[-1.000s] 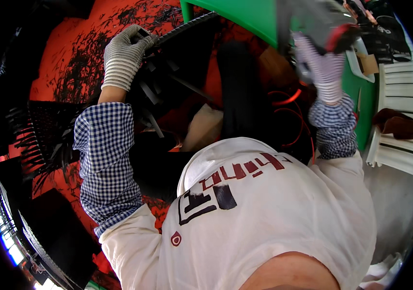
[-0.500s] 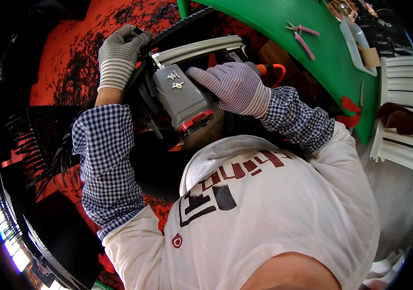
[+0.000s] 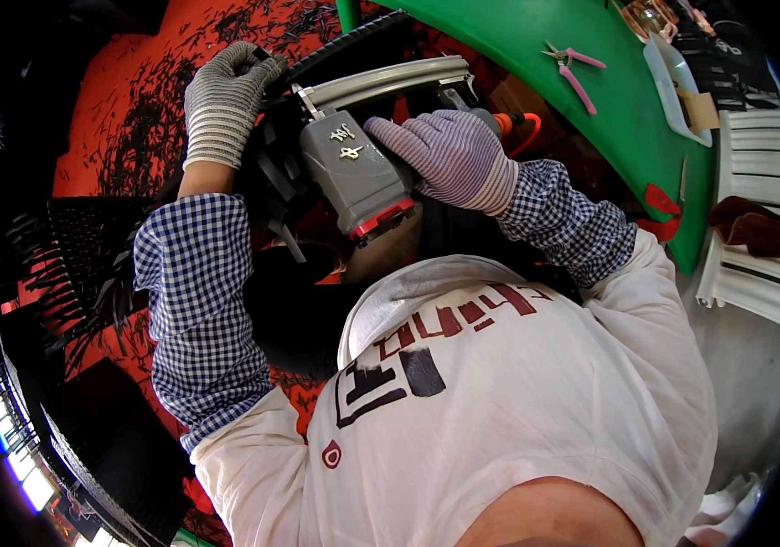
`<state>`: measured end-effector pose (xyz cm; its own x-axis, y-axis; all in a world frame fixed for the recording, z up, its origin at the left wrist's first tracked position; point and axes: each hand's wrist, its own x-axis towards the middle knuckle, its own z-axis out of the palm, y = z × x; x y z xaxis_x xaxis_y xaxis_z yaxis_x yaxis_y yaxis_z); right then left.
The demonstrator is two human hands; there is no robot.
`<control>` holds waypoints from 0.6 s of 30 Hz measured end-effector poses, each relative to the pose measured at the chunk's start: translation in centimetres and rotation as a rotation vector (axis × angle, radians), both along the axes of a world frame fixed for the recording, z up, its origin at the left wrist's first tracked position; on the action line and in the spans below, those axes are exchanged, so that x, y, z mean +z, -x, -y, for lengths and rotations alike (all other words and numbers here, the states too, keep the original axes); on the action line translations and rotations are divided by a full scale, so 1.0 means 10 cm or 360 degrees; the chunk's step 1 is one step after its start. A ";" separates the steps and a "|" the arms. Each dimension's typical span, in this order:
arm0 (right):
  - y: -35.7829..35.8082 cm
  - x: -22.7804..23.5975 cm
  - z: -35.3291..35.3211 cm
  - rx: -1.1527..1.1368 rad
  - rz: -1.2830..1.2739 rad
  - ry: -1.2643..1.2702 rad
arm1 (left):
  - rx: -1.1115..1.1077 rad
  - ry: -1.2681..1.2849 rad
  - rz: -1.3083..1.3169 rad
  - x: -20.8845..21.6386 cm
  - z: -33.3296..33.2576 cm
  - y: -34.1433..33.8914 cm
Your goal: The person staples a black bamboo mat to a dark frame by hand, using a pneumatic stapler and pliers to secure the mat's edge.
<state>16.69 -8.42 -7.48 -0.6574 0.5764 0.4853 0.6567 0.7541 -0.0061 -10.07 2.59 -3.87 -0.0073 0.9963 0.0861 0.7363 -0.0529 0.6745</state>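
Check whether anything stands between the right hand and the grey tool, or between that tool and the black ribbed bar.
Nothing visible. The right hand is closed around the grey tool, and no object shows between that tool and the black ribbed bar by the left hand; darkness hides whether tool and bar touch.

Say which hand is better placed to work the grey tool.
Right, I'd judge: the right hand grips the grey tool, while the left hand is occupied holding the black ribbed edge, left of the tool.

Gray tool (image 3: 353,175) bars left grip (image 3: 223,105) rightward
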 end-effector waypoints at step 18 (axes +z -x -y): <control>0.02 0.00 0.00 -0.0009 -0.0073 -0.0002 | -0.0008 0.0052 0.0112 -0.12 -0.11 0.05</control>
